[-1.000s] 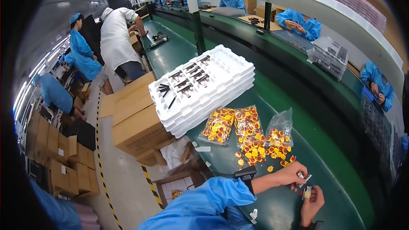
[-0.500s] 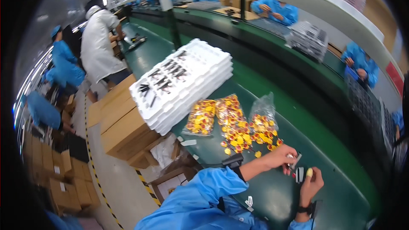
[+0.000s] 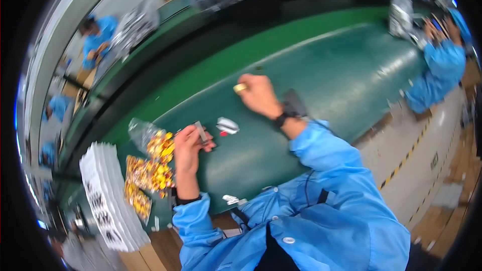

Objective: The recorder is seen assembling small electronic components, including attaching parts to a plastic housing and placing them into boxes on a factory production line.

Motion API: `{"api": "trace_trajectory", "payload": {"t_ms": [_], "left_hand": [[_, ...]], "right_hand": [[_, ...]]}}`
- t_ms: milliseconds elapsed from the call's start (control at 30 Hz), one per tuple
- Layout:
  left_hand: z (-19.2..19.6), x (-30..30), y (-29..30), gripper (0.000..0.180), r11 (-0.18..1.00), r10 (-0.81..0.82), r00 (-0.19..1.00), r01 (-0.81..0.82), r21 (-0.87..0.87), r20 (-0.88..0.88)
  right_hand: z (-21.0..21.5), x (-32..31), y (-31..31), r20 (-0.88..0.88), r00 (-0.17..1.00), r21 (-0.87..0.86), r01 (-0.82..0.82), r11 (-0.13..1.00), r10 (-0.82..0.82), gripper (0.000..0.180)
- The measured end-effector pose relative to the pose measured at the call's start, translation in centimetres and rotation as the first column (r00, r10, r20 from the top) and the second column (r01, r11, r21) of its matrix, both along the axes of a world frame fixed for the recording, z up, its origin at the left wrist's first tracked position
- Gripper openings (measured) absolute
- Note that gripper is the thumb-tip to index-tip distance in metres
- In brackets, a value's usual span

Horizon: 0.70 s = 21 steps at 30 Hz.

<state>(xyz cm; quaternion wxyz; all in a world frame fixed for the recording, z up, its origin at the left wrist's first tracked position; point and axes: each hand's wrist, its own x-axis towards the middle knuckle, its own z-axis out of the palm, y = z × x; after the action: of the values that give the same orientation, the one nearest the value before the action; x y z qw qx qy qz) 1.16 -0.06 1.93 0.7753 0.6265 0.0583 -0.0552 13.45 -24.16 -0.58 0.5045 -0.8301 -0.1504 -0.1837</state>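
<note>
My left hand is closed on a small flat grey piece that sticks up past the fingertips. To the right of it, on the green bench, lies a small white-and-dark part with a red spot at its edge. My right hand is over the far side of the bench, its fingers curled in. Something yellow, perhaps a finger cot, shows at its fingertips; whatever else it holds is hidden. Beside my left hand are clear bags of yellow-and-red small parts, some spilling out.
A stack of white trays with dark pieces stands at the left. Small white scraps lie at the bench's near edge. A co-worker in blue sits at the right end by a silvery bag. More people work beyond the bench.
My view has swung to the right. My right hand has moved away from the white-and-dark part, to the far side of the bench. The left hand still grips the grey piece.
</note>
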Motion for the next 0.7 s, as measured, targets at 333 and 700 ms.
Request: {"api": "trace_trajectory", "payload": {"t_ms": [333,700], "left_hand": [[-3.3,0.0,4.0,0.024,0.992,0.009,0.996,-0.020,0.121,0.091],[-2.2,0.4,3.2,0.026,0.970,0.031,0.992,-0.060,0.234,0.126]], "right_hand": [[-0.6,-9.6,-1.1,0.144,0.988,-0.353,-0.005,0.936,0.060,0.016],[-8.4,-25.7,-11.0,0.561,0.824,-0.080,-0.040,0.996,0.078,0.027]]}}
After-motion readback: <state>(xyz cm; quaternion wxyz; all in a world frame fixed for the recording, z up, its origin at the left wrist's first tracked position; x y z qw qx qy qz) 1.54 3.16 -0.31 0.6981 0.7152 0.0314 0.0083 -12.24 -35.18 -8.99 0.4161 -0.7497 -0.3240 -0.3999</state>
